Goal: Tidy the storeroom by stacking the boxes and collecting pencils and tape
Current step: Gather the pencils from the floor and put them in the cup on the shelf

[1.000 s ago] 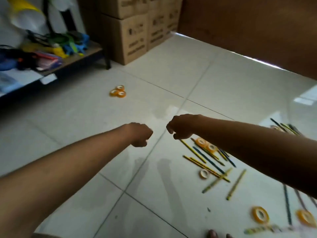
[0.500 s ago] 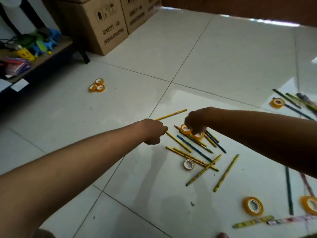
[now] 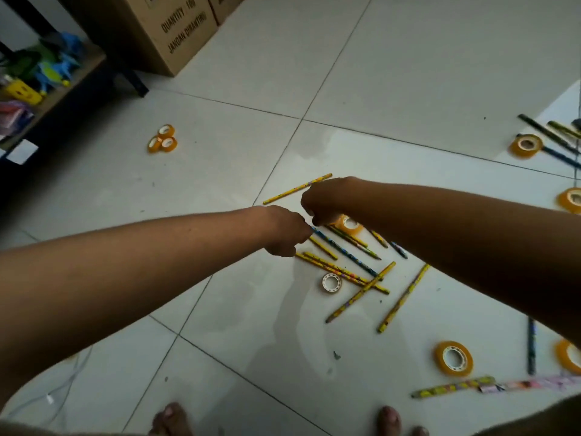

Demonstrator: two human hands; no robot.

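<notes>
Two hands are reaching down together over the white tiled floor [image 3: 408,73], and we are seeing our left hand [image 3: 284,229] with curled fingers closing on the near-left end of a blue pencil [image 3: 345,251]. That pencil's long axis is running diagonally, from our left hand away toward the lower right. Our right hand [image 3: 323,199] is curling down at an orange tape roll [image 3: 350,225] lying flat just beside it; whether it is actually gripping the roll, we cannot tell. Several yellow pencils [image 3: 333,269] are lying close under the blue one, mostly parallel to it, while another yellow pencil [image 3: 297,188] beyond our hands is pointing up toward the right. A small white tape roll [image 3: 331,282] is sitting just beside the pile. Three orange tape rolls [image 3: 163,140] are clustering well apart at the left, near a cardboard box [image 3: 169,29] and a low shelf [image 3: 78,73].
</notes>
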